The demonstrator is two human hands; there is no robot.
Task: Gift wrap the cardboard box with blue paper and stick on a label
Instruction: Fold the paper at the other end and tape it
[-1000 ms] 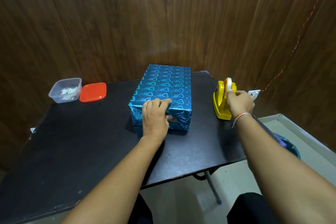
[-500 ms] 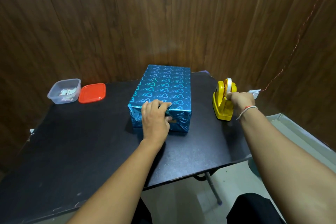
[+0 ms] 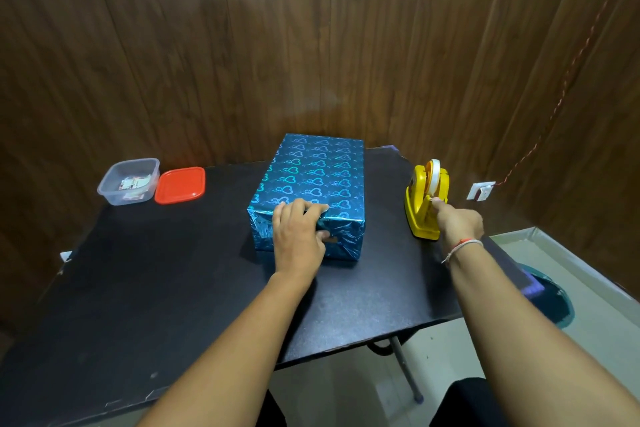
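A box wrapped in blue heart-patterned paper (image 3: 311, 184) lies near the middle of the black table (image 3: 156, 288), its far end close to the table's back edge. The left hand (image 3: 299, 236) grips the box's near end, fingers curled over the top edge and thumb pressed against the folded paper on the front face. The right hand (image 3: 457, 222) reaches to the yellow tape dispenser (image 3: 424, 201) by the right edge, fingertips pinching at the tape end. Towards the back left corner stands a clear plastic container (image 3: 128, 182) holding small printed slips, too small to read; its red lid (image 3: 180, 185) lies flat just beside it.
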